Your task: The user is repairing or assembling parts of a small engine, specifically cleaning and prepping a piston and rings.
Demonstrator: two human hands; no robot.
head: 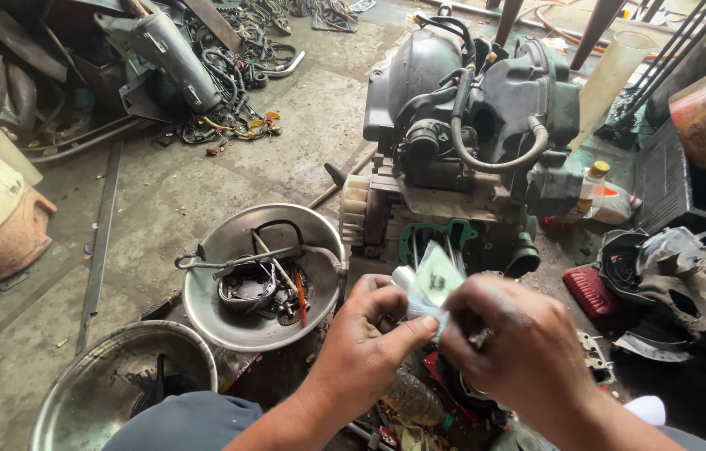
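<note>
Down near the middle of the head view, both hands meet over a small pale green and white packet (432, 284), thin and flat like a sachet. The left hand (369, 338) pinches its lower edge between thumb and fingers; the right hand (520, 342), grimy and wearing a ring, closes on the same packet from the other side (its fingertips are turned away, so the exact grip is hard to read). The packet sits just in front of a dark engine block (470, 125) standing on the concrete floor (161, 200), with a green gasket (420, 234) showing on the face nearest the hands. Left of the hands lies a metal bowl (227, 321) holding oily small parts and a wrench, and a second bowl (69, 392) sits nearer the lower left corner. Beside the engine on the right lies a clear plastic bottle (607, 196) with a yellow cap and a red and white label, and just below it a flat red ribbed box (591, 288).
</note>
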